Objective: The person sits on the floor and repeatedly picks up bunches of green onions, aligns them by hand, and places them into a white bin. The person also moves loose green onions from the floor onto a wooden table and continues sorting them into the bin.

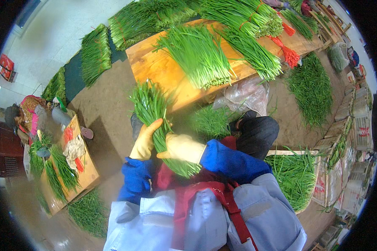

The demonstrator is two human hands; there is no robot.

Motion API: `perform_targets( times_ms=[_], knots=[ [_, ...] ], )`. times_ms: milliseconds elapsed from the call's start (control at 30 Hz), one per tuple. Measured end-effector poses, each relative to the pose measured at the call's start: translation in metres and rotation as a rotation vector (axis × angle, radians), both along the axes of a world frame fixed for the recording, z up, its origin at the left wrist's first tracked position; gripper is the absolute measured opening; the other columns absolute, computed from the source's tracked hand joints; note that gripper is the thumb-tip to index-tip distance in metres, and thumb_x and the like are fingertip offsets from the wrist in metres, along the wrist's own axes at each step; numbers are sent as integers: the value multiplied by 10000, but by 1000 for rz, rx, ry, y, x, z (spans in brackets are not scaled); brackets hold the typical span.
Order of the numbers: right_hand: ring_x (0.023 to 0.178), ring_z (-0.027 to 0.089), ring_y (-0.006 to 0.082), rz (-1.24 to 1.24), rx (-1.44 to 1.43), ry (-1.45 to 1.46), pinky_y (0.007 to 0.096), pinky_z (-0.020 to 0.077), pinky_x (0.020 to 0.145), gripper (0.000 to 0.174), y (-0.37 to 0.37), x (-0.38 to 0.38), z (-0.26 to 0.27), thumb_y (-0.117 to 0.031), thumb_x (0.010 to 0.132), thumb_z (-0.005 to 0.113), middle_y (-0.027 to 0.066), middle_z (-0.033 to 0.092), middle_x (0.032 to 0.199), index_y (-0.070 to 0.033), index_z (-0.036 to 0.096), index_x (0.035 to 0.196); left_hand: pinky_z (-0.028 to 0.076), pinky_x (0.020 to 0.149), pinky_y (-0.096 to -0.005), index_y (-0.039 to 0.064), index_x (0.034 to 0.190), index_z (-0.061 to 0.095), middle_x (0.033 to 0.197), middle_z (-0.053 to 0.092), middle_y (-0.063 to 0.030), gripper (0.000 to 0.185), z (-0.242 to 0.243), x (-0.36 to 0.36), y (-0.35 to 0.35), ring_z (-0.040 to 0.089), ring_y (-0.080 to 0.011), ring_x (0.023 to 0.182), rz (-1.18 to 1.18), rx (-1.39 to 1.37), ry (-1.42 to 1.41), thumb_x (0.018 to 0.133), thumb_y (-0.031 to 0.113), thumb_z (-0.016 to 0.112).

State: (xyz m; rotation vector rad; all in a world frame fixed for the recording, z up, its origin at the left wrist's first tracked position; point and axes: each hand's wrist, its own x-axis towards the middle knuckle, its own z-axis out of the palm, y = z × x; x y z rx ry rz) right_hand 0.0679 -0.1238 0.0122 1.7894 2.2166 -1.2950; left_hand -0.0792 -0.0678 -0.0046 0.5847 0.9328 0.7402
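Note:
In yellow rubber gloves, both of my hands hold a loose bunch of garlic chives (154,105) above my lap. My left hand (143,142) grips it from the left, its thumb lying across the leaves. My right hand (184,148) clasps the bunch lower down, with part of the stems hidden behind the glove. The leaves point away from me and the lower part hangs over my dark red apron (188,200). Beyond my hands, a wooden board (147,64) carries a spread pile of chives (198,59) and another bundle (254,53) to its right.
Orange-red ties (286,53) hang off the board's edge. A plastic sack (248,94) lies beneath it, beside trimmed leaves (210,120). At my right stands a crate of chives (292,178). A co-worker (34,114) bends by another board (88,169) at left. Tied bundles (95,55) lie behind.

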Motion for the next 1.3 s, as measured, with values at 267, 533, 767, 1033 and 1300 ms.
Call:
perform_targets(
  times_ms=[267, 533, 767, 1033, 1300],
  knots=[
    [781, 617, 138, -654, -118, 775, 287, 496, 710, 351, 25, 69, -2, -314, 880, 661, 59, 678, 896, -31, 634, 1085, 561, 723, -364, 40, 1184, 553, 961, 661, -102, 321, 6, 12, -1, 660, -239, 850, 68, 49, -42, 874, 109, 604],
    [660, 521, 141, -706, 56, 680, 287, 427, 608, 320, 58, 48, 8, -316, 803, 739, 22, 572, 728, -47, 632, 941, 463, 891, -323, 36, 1238, 547, 1141, 630, -62, 450, 15, 25, -1, 594, -201, 1025, -15, 112, 3, 814, 82, 693],
    [745, 602, 157, -721, 141, 510, 306, 486, 679, 403, 65, 100, -5, -421, 825, 684, 69, 673, 831, -53, 656, 987, 541, 743, -353, 3, 1073, 596, 922, 687, -109, 274, 19, 21, -3, 666, -233, 826, 89, 34, 55, 816, 67, 664],
    [533, 428, 54, -1164, 226, 989, 219, 408, 570, 223, 22, 222, -15, -286, 911, 638, -45, 512, 661, -64, 630, 914, 551, 791, -407, 26, 1201, 565, 919, 661, -65, 367, 16, -21, 9, 656, -231, 847, 135, 147, -63, 861, 146, 636],
    [534, 454, 39, -1327, 385, 720, 204, 413, 566, 196, -31, 297, -9, -288, 892, 668, -35, 556, 697, -97, 632, 869, 496, 846, -380, 20, 1222, 521, 890, 603, -40, 396, 24, -36, 31, 598, -201, 864, 246, 242, -201, 884, 194, 630]
  ],
)
